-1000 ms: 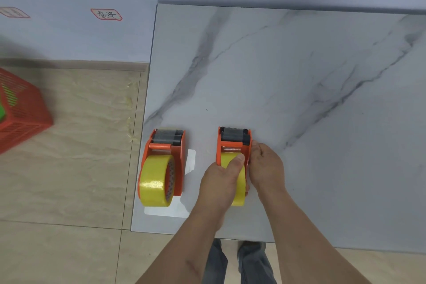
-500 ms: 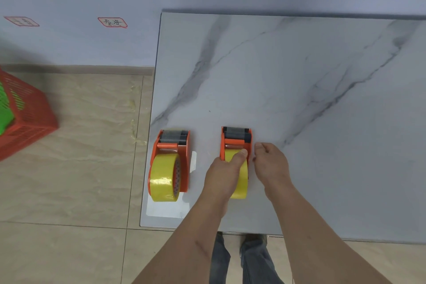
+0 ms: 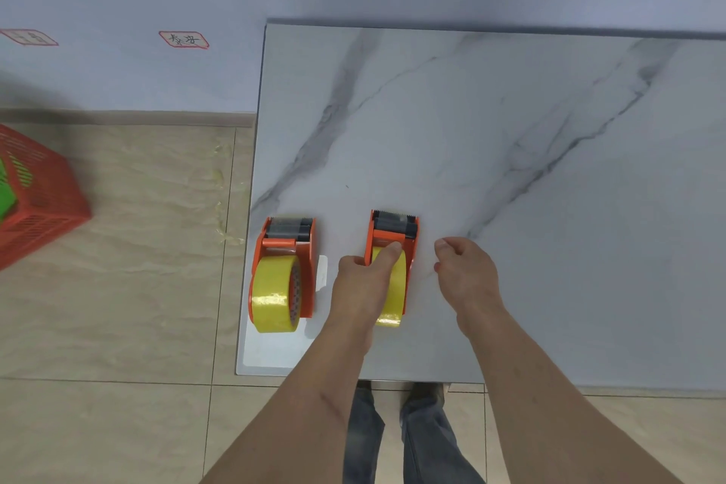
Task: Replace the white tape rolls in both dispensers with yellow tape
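Orange basket (image 3: pixel 37 196) beside marble table (image 3: pixel 550 208)

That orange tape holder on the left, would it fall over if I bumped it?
The left dispenser probably could tip sideways: it looks tall and narrow. Its round yellow roll sits inside the frame, so it likely won't roll away.

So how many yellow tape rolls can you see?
2. One yellow roll sits in the left dispenser near the table corner; another in the right dispenser, under the left hand.
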